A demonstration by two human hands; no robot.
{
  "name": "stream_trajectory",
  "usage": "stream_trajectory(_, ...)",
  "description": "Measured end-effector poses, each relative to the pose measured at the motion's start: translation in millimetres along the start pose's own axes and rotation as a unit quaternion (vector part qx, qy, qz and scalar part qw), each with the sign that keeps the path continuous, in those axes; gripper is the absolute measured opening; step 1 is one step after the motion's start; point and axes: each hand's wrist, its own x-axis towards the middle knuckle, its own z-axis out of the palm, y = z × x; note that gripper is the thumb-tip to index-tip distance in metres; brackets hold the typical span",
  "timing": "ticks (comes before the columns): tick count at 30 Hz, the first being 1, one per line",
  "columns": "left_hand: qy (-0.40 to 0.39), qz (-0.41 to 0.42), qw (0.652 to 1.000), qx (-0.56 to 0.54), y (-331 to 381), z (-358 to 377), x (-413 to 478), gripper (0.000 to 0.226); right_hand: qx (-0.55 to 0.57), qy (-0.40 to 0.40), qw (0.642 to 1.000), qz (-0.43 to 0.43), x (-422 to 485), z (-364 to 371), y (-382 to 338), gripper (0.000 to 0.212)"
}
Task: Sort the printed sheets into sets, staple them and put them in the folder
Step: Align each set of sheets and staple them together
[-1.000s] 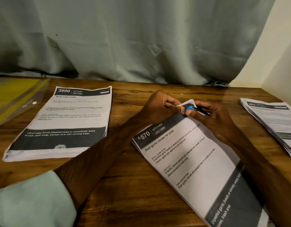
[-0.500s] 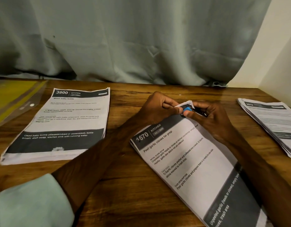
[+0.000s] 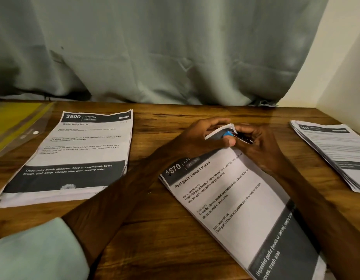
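Note:
A set of printed sheets headed 1670 [image 3: 231, 199] lies slanted on the wooden table [image 3: 154, 235] in front of me. My left hand [image 3: 203, 136] pinches its far top corner, which is bent upward. My right hand [image 3: 258, 146] grips a small stapler [image 3: 228, 134] with a blue part at that same corner; most of the stapler is hidden by my fingers. A second stack headed 3800 [image 3: 78, 154] lies to the left. A third stack [image 3: 336, 152] lies at the right edge. The clear yellow folder [image 3: 15, 126] sits at the far left.
A grey-green curtain [image 3: 154, 49] hangs behind the table's back edge. A pale wall [image 3: 345, 67] closes the right side. My light green sleeve [image 3: 33, 251] covers the near left corner.
The top corner of the 1670 set has curled up higher between my hands. The view has shifted slightly; the other stacks have not moved.

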Motion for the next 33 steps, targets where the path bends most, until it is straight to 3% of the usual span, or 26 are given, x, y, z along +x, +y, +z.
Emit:
stream_trajectory(4,-0.03,0.053,0.998,0.026,8,-2,-3,0.041,-0.011,0.005,1.0,0.009,0,0,7,0.024)
stream_trajectory(23,0.022,0.084,0.996,0.023,17,3,-8,0.033,-0.035,0.018,0.999,-0.013,-1,1,4,0.03)
stream_trajectory(27,0.028,0.039,0.999,-0.001,16,-2,-6,0.041,0.009,0.001,1.0,-0.004,-1,3,2,0.03)
stream_trajectory(31,0.012,-0.049,0.998,0.03,5,-12,-2,0.085,0.037,-0.027,0.998,0.038,0,4,2,0.036)
stream_trajectory(33,0.005,-0.07,0.997,0.031,0,-15,-4,0.082,0.052,-0.026,0.997,0.057,-1,2,4,0.038)
